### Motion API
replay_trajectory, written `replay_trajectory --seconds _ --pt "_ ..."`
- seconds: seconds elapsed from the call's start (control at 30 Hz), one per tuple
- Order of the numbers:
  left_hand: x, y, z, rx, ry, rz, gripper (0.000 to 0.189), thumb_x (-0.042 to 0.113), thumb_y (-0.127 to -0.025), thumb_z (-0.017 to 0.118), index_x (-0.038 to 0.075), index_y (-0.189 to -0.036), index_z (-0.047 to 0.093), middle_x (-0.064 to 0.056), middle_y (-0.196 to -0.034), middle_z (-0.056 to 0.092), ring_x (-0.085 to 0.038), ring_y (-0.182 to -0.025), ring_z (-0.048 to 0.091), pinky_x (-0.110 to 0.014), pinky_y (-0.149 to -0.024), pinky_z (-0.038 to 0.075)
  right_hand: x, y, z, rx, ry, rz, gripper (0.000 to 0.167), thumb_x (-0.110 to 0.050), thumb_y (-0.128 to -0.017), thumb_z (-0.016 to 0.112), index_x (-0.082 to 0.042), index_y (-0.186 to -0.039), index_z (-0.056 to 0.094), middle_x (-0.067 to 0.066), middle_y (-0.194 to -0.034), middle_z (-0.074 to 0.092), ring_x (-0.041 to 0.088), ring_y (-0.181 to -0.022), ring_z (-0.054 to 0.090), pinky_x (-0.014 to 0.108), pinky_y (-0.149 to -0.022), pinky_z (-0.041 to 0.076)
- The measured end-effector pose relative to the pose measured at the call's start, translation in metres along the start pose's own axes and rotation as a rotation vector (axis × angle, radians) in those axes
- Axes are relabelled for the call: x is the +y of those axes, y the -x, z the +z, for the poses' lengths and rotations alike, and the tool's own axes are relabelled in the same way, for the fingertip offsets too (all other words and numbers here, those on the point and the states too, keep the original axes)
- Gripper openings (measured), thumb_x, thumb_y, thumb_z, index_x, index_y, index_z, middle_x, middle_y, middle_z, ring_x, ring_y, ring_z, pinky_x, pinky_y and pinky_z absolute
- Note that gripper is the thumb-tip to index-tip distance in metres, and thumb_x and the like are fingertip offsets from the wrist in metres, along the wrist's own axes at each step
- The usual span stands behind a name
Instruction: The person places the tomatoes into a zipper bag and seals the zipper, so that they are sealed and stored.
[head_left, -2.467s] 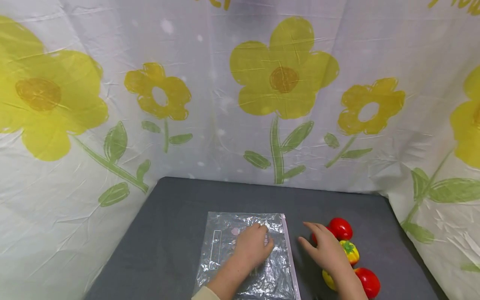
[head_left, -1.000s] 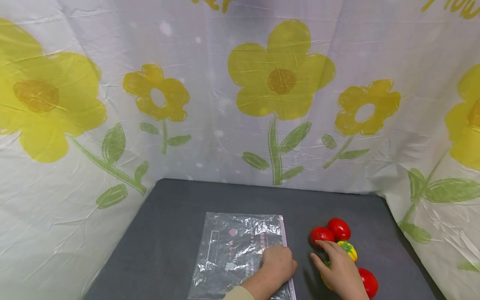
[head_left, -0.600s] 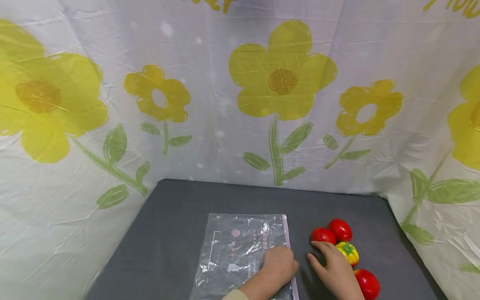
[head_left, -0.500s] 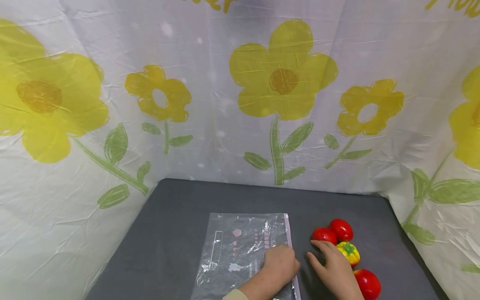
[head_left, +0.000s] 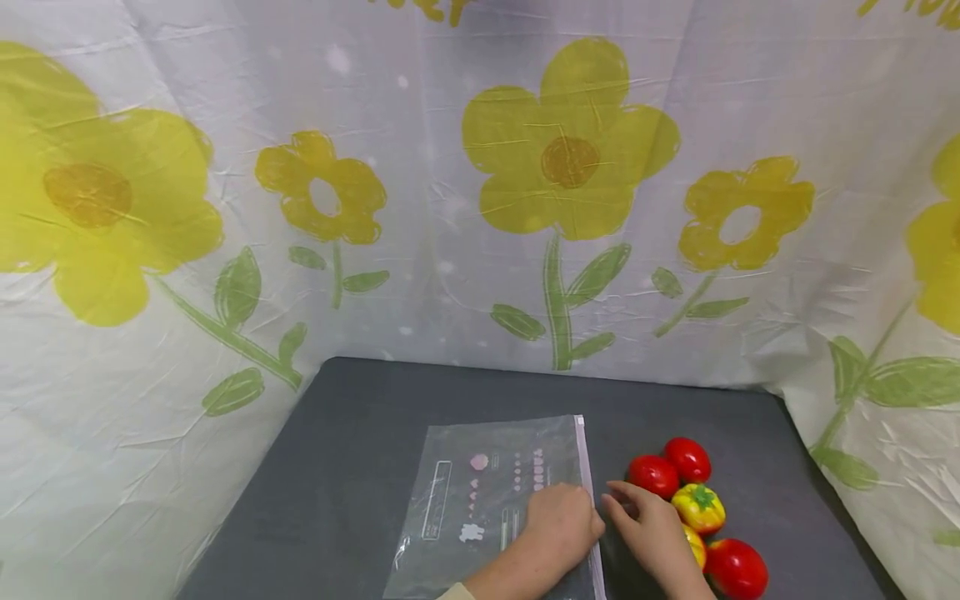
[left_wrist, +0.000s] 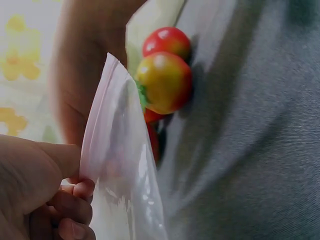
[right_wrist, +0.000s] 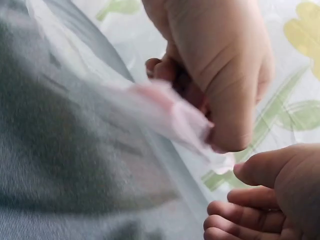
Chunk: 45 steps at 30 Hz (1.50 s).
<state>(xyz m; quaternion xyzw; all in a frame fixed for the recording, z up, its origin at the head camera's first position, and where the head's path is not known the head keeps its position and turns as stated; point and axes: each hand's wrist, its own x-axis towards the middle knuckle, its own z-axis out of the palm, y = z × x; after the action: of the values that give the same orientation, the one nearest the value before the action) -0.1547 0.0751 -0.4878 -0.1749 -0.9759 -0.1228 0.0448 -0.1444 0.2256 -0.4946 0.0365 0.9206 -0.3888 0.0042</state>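
A clear plastic zip bag (head_left: 450, 500) with pink and white prints lies on the dark table, its pale pink zip edge facing right and lifted. My left hand (head_left: 558, 529) pinches that edge between thumb and curled fingers, as the left wrist view of the left hand (left_wrist: 45, 190) shows. Just right of the edge is my right hand (head_left: 652, 533), fingers loosely bent and a gap beside its thumb. In the right wrist view the right hand (right_wrist: 280, 195) holds nothing, its thumb close to the bag's pink edge (right_wrist: 165, 102), which is blurred.
Right of the right hand sit a yellow bell pepper (head_left: 699, 507), two red round pieces of produce (head_left: 654, 476), a larger red one (head_left: 737, 568) and a partly hidden yellow one (head_left: 694, 546). A flower-printed curtain (head_left: 450, 317) hangs behind the dark table (head_left: 337, 467).
My left hand has moved right from the bag's middle to its zip edge, which is now raised. The right hand has shifted left, away from the produce, toward that edge.
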Motion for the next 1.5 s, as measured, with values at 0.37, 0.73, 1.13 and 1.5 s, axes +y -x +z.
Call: replay_trajectory --seconds 0.37,0.73,1.13,1.5 --pt "-0.003 0.007 -0.019 0.062 -0.011 0.040 0.031 0.033 -0.081 0.069 0.016 -0.057 0.058 0.001 -0.059 0.059 -0.016 -0.055 0.058 -0.033 -0.048 0.045 -0.004 -0.004 0.009 -0.116 -0.174 0.145 0.023 -0.027 -0.095 0.070 -0.005 -0.097 0.078 0.003 -0.075 0.068 0.021 -0.062 0.058 0.035 -0.061 0.053" --pt "-0.026 0.016 -0.031 0.089 0.134 -0.019 0.039 0.023 -0.074 0.064 0.021 -0.049 0.033 0.008 -0.052 0.036 -0.011 -0.046 0.033 -0.031 -0.040 0.030 0.000 0.001 0.017 -0.105 -0.081 0.188 0.020 -0.025 -0.090 0.073 -0.008 -0.080 0.073 0.003 -0.060 0.058 0.018 -0.056 0.055 0.033 -0.057 0.048" --pt "-0.049 0.022 -0.045 0.266 0.332 -0.093 0.045 0.022 -0.074 0.063 0.025 -0.048 0.027 0.017 -0.045 0.017 -0.003 -0.043 0.016 -0.025 -0.040 0.016 -0.005 0.012 0.017 -0.087 -0.011 0.213 0.021 -0.024 -0.085 0.071 -0.007 -0.074 0.070 0.002 -0.055 0.055 0.017 -0.052 0.056 0.032 -0.053 0.046" --pt "-0.046 0.025 -0.039 0.257 0.306 -0.041 0.046 0.022 -0.076 0.064 0.024 -0.048 0.028 0.019 -0.046 0.017 0.000 -0.043 0.016 -0.023 -0.040 0.015 -0.007 0.008 0.018 -0.115 -0.052 0.227 0.031 -0.037 -0.094 0.070 -0.007 -0.086 0.074 0.003 -0.062 0.059 0.018 -0.057 0.056 0.034 -0.057 0.050"
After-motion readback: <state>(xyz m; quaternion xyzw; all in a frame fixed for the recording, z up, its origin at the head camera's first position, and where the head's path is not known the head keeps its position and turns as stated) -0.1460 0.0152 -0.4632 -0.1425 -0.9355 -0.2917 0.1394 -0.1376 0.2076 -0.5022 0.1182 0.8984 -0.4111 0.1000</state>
